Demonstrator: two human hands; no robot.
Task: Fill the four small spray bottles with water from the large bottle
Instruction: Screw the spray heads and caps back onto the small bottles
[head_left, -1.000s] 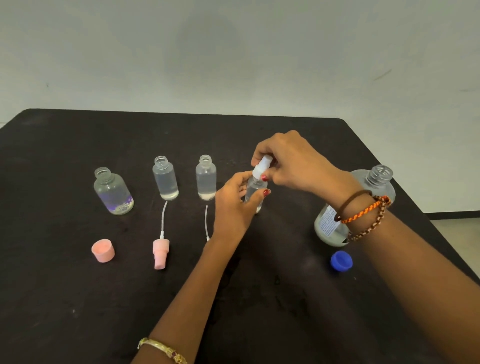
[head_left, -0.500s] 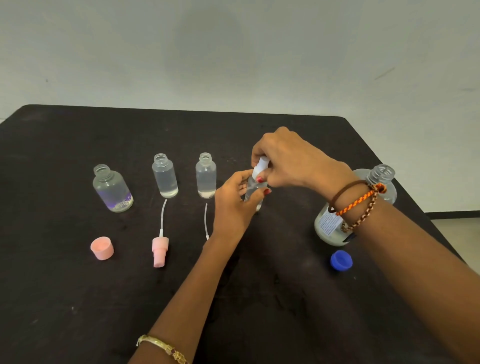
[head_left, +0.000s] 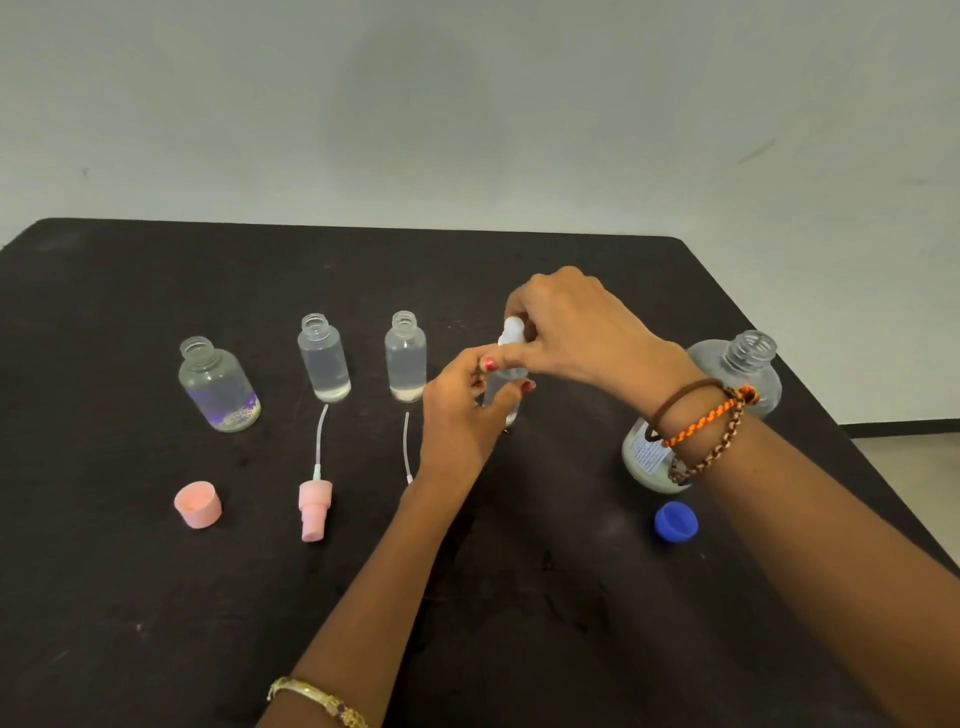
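Observation:
Three small clear bottles stand uncapped in a row on the black table: a round one with purple print, a slim one and another slim one, each holding water. My left hand grips a fourth small bottle around its body. My right hand pinches the white spray head seated on that bottle's neck. The large clear bottle stands uncapped at the right, partly hidden behind my right wrist.
A pink cap and a pink spray head with its dip tube lie in front of the bottles. A second dip tube runs under my left hand. A blue cap lies near the large bottle. The table's right edge is close.
The white spray head has come down onto the bottle neck under my right hand, whose fingers have shifted around it. The left hand keeps its hold.

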